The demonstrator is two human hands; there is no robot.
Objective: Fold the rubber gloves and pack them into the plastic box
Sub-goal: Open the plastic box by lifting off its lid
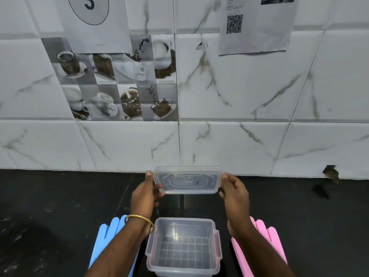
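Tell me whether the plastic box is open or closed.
Open: both hands, left hand and right hand, hold the lid beyond the empty plastic box.

Soft, even indoor light; wall tiles beyond the hands are bright, the dark bench dim. Wide-angle bending at edges, slight softness overall.
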